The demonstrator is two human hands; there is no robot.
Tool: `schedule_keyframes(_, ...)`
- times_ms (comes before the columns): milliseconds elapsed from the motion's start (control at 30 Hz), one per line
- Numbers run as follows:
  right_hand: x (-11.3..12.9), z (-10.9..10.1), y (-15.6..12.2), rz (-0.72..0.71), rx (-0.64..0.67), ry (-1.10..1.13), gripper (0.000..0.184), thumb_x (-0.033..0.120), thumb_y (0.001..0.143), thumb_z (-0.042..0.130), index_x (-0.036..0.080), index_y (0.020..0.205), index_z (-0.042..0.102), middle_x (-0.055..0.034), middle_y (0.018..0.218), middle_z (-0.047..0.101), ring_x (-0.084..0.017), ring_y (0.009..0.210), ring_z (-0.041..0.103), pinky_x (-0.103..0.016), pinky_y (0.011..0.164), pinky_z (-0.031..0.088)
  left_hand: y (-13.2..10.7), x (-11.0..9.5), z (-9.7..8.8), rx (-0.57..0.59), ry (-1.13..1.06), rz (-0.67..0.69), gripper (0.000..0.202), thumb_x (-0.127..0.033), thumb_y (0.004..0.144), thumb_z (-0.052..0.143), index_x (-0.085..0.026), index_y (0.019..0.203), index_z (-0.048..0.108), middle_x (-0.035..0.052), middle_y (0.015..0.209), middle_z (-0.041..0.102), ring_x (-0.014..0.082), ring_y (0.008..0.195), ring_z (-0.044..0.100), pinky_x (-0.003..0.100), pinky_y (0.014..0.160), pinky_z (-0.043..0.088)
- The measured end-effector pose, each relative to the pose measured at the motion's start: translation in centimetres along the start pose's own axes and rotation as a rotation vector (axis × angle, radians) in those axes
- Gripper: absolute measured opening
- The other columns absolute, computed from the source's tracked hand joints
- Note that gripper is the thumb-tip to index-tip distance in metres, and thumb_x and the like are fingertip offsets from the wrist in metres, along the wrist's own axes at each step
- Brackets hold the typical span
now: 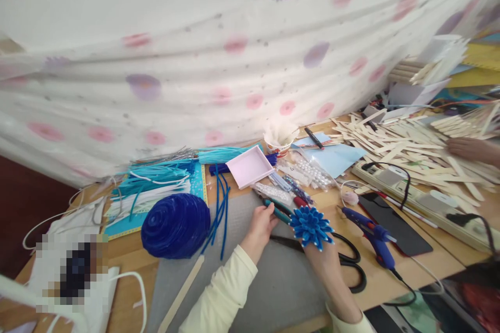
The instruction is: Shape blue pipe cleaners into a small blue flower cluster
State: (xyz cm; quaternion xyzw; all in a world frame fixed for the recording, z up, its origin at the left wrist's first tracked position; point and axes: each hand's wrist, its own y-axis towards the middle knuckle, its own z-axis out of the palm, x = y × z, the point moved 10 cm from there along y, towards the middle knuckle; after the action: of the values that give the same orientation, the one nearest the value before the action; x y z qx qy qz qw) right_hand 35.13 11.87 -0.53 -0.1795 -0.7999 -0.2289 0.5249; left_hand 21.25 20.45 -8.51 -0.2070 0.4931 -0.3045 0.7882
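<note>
A blue pipe-cleaner flower (311, 226) with pale tips sits over my right hand (321, 260). The flower hides most of that hand's fingers, which are closed on it from below. To its left, my left hand (261, 226) has its thumb and fingers closed at teal-handled pliers (280, 212). Below the hands lies a grey mat (273, 291). Large black-handled scissors (353, 277) lie partly under my right wrist. A dark blue wound dome (175, 226) stands at the mat's left, with loose blue pipe cleaners (222, 208) beside it.
A blue glue gun (373, 239) and a dark phone (398, 223) lie at right, near a power strip (425, 203). Behind are a pink tray (250, 166), bagged beads (316, 169) and a paper cup (278, 146). Another person's hand (471, 150) reaches over wooden sticks (394, 148).
</note>
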Motion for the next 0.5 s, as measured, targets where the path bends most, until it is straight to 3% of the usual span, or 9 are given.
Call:
schedule_keyframes(133,0.0,-0.8,0.7,0.008,-0.035,-0.015,0.011,0.037,0.075,0.069,0.029,0.068,0.069,-0.0073,0.076,0.077,-0.035,0.082,0.072,-0.052,0.079,0.06,0.3,-0.3,0.9,0.052,0.067,-0.004,0.034,-0.036,0.096,0.064,-0.016,0.124,0.063,0.0097,0.123,0.066,0.0229,0.103,0.068,0.044,0.086,0.059)
schedule_keyframes(267,-0.3,-1.8,1.5,0.013,-0.088,-0.038,0.017,0.043,0.075,0.073,0.026,0.075,0.071,-0.0083,0.083,0.079,-0.034,0.086,0.073,-0.056,0.089,0.057,-0.2,-0.6,1.2,0.087,0.142,0.012,0.022,-0.033,0.096,0.065,-0.011,0.096,0.069,0.0098,0.098,0.075,0.0191,0.091,0.072,0.037,0.088,0.058)
schedule_keyframes(367,-0.6,-1.9,1.6,0.005,-0.091,-0.051,0.023,0.047,0.074,0.073,0.024,0.073,0.07,-0.0087,0.079,0.078,-0.033,0.079,0.073,-0.055,0.082,0.059,-1.1,-0.6,0.8,0.128,0.24,-0.014,0.026,-0.032,0.089,0.073,-0.011,0.075,0.067,0.0116,0.076,0.076,0.0182,0.072,0.074,0.034,0.083,0.058)
schedule_keyframes(500,-0.5,-1.7,1.2,-0.025,-0.043,-0.077,0.02,0.044,0.073,0.073,0.025,0.07,0.071,-0.0089,0.072,0.076,-0.034,0.073,0.073,-0.052,0.074,0.06,-3.3,-0.6,-0.3,0.185,0.386,-0.05,0.021,-0.025,0.076,0.083,-0.013,0.075,0.066,0.0097,0.072,0.076,0.0174,0.058,0.071,0.031,0.065,0.056)
